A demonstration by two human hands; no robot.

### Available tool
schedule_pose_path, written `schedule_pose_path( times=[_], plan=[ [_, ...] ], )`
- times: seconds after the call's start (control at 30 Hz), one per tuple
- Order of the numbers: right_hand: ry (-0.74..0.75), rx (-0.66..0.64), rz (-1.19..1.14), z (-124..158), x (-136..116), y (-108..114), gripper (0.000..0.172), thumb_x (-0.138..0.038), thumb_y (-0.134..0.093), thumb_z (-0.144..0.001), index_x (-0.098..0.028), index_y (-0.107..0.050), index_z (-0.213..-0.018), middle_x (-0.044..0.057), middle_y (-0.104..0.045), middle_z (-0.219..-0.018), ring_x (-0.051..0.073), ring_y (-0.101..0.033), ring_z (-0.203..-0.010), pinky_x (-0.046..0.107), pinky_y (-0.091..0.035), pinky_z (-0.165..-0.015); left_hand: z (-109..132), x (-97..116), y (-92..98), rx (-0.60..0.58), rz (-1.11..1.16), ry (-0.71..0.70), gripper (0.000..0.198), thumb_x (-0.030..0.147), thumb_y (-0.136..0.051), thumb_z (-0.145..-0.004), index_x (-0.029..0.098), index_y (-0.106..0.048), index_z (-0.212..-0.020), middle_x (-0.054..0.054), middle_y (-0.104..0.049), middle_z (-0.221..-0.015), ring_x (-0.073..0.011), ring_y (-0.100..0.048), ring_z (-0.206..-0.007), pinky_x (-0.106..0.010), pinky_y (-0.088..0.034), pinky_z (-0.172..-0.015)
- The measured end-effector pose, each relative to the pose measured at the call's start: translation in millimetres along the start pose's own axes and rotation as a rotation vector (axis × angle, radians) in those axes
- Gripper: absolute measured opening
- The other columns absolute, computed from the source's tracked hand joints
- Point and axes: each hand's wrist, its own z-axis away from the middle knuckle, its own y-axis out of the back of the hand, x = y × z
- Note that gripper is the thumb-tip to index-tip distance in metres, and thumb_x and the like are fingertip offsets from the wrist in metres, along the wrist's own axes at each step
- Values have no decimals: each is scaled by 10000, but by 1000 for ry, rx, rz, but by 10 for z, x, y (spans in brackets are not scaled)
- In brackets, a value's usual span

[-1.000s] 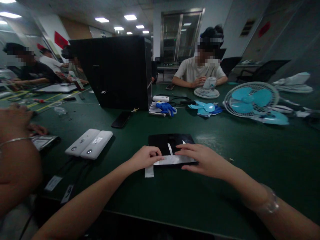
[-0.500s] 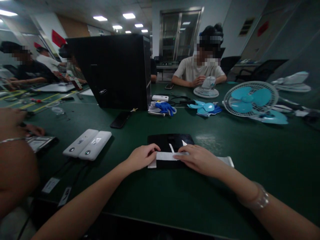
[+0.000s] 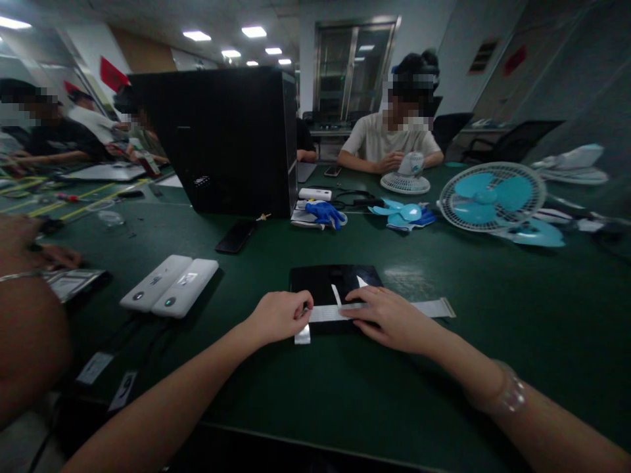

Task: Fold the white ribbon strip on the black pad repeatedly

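Observation:
A white flat ribbon cable (image 3: 325,314) lies across a thin black panel (image 3: 313,279) on the table in front of me. My left hand (image 3: 280,316) is closed in a pinch at the cable's left part, where a short white end sticks out below the fingers. Stretched and slightly spread, the fingers of my right hand (image 3: 389,320) rest on the cable over the panel's right half. Beyond that hand the cable's far end (image 3: 438,307) extends to the right. A narrow white strip (image 3: 336,295) and a small white triangular piece (image 3: 363,282) show on the panel.
Two white power banks (image 3: 185,282) with cables lie left, near another person's arm (image 3: 32,328). Behind are a black phone (image 3: 235,236), a tall black case (image 3: 221,144), blue gloves (image 3: 325,213) and fan parts (image 3: 493,197). A person sits across the table (image 3: 542,341).
My left fingers have curled in more, and the cable's left end has turned and shifted downward. My right fingers have spread apart on the cable; its right end has swung slightly away from me.

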Motion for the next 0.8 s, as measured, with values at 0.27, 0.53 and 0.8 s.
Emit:
schedule_pose_path(
  times=[0.27,0.53,0.8],
  plan=[
    [97,36,-60,-34,-79,-10,387,-141,-461,-884,-251,-629,-1215,33,-667,-1128,190,-562,-1063,391,-439,-904,8,-29,45,19,-44,41,188,381,-525,-861,232,-586,-960,27,-569,-702,-127,-531,-615,-243,-279,-516],
    [12,33,-105,-29,-26,-37,499,-411,-562,-871,-248,-528,-1342,57,-556,-1325,220,-490,-1211,433,-365,-1022,-27,-147,-1,234,14,135,288,451,-457,-911,210,-568,-801,33,-523,-614,-122,-498,-562,-241,-251,-520],
    [-135,-67,-126,-26,159,-115,857,-671,-529,-799,-251,-277,-1502,79,-326,-1511,276,-303,-1370,497,-267,-1099,-63,-206,-35,244,17,168,291,437,-463,-904,210,-570,-757,28,-538,-619,-129,-504,-565,-240,-254,-512]
  ],
)
